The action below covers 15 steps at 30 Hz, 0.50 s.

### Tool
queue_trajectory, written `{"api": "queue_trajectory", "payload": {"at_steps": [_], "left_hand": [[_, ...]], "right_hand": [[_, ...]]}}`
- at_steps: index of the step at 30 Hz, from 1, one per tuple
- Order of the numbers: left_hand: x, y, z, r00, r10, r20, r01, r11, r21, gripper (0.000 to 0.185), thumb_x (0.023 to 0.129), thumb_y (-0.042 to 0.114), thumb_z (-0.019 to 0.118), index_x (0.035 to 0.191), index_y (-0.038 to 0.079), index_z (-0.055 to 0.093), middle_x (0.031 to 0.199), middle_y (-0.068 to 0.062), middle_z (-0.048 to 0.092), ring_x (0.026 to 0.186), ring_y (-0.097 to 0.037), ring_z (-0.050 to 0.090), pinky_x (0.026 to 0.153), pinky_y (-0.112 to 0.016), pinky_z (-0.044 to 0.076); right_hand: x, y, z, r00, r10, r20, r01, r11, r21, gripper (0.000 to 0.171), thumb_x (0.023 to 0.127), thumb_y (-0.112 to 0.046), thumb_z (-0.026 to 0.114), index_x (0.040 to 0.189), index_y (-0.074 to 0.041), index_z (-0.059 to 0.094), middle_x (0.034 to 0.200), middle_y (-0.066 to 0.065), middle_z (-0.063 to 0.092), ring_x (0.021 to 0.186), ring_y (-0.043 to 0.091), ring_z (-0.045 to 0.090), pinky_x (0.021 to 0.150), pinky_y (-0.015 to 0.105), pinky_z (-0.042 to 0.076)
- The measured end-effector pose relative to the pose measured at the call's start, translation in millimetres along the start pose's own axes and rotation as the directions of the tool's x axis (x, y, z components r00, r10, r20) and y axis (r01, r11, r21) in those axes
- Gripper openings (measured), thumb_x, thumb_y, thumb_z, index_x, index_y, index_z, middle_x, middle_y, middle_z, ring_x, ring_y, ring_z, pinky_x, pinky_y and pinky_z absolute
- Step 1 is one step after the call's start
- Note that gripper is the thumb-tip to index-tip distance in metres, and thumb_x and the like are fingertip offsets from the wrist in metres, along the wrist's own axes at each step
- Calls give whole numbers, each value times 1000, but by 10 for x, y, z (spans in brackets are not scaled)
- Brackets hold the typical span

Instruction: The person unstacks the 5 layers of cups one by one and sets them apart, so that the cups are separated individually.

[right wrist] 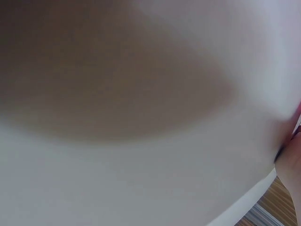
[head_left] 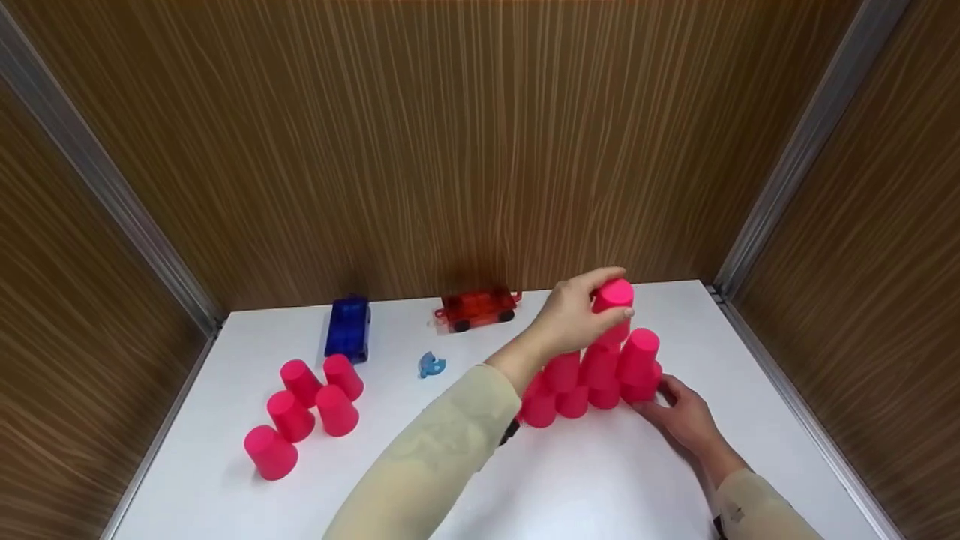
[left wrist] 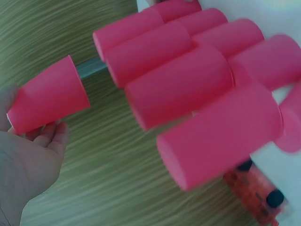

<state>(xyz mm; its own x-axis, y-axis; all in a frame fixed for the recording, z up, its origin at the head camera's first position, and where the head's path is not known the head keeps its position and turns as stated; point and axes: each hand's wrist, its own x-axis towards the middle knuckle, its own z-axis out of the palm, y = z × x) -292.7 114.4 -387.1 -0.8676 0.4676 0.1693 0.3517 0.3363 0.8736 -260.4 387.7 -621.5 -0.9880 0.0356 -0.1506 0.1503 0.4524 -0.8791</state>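
My left hand (head_left: 574,315) grips an upside-down pink cup (head_left: 616,294) between thumb and fingers, above a two-row stack of pink cups. In the left wrist view, a gap shows between this held cup (left wrist: 49,96) and the second-row cups (left wrist: 181,84). Low at the stack's right end, my right hand (head_left: 691,424) rests near the table, its fingertips at the end bottom cup (head_left: 641,391). My left forearm hides the stack's left end. The right wrist view catches only part of the right hand (right wrist: 290,162) at its edge.
Several loose pink cups (head_left: 271,453) stand upside down at the left of the white table (head_left: 390,465). Behind them lies a blue toy wagon (head_left: 347,330). A red toy wagon (head_left: 478,307) and a small blue piece (head_left: 430,365) are near the middle. Wood-grain walls (head_left: 450,150) enclose the table.
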Motion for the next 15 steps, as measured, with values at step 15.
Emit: {"api": "queue_trajectory", "payload": {"at_steps": [15], "left_hand": [[-431,-261,-908,986,33,-165,-29,999,26,63,98,23,79,155,18,53,142,-3,61,126,-19,59,94,-31,60]], "right_hand": [[132,18,-20,999,30,23,-30,1000,-9,90,94,-45,82,165,-13,36,168,19,34,156,47,26,118,57,40]]}}
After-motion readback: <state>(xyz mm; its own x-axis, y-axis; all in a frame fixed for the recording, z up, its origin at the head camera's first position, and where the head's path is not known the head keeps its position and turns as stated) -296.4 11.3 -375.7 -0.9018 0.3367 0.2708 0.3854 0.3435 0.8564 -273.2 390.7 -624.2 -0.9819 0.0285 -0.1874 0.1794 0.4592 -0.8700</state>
